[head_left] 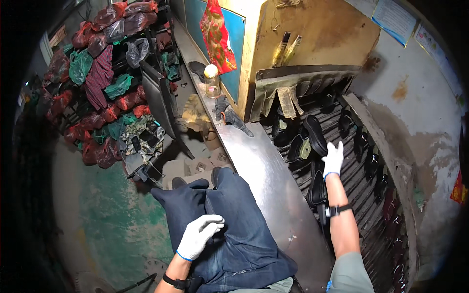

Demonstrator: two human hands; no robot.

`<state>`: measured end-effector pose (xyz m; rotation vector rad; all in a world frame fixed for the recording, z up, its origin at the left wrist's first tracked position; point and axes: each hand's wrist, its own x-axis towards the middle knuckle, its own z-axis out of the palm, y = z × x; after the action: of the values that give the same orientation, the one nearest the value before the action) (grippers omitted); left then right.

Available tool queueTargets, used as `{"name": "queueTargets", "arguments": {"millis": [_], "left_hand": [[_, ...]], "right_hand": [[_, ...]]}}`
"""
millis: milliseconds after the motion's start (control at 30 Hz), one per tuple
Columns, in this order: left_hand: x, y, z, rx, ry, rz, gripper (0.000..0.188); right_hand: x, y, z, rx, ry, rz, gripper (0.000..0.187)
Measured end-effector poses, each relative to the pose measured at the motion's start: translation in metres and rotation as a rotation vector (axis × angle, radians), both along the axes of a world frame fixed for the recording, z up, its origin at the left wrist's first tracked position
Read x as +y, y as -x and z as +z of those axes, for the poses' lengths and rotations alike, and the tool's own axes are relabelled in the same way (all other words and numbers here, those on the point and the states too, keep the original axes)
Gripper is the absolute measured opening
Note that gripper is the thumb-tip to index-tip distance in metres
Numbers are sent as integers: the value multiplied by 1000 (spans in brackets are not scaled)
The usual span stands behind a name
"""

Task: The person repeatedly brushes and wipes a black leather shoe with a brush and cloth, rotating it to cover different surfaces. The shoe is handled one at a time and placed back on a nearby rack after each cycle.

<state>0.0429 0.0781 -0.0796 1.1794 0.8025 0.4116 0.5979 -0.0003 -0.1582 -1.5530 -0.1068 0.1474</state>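
My right hand, in a white glove, reaches over a slatted conveyor on the right. Its fingers are spread beside the near end of a black shoe, and the thumb side seems to touch it. Next to that shoe, another black shoe shows a pale green insole, and a further black shoe lies closer to me along the metal ledge. My left hand, also white-gloved, rests over my lap with loosely bent, slightly parted fingers and nothing visible in them.
A smooth metal ledge runs between my legs and the conveyor. On it lie dark gloves and a capped bottle. Ahead, ragged flaps hang over a machine opening. Bagged bundles fill a rack at left.
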Motion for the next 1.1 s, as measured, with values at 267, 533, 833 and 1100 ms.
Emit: {"name": "queueTargets", "arguments": {"millis": [267, 533, 833, 1100], "left_hand": [[-3, -27, 3, -331, 234, -75, 56], [-10, -31, 7, -312, 317, 159, 74], [26, 8, 38, 15, -294, 109, 84], [42, 9, 32, -430, 378, -33, 74]], "right_hand": [[-23, 196, 77, -176, -50, 508, 66], [-79, 206, -55, 8, 47, 436, 78], [54, 4, -125, -10, 221, -69, 81], [-24, 39, -69, 849, -719, 184, 52]]}}
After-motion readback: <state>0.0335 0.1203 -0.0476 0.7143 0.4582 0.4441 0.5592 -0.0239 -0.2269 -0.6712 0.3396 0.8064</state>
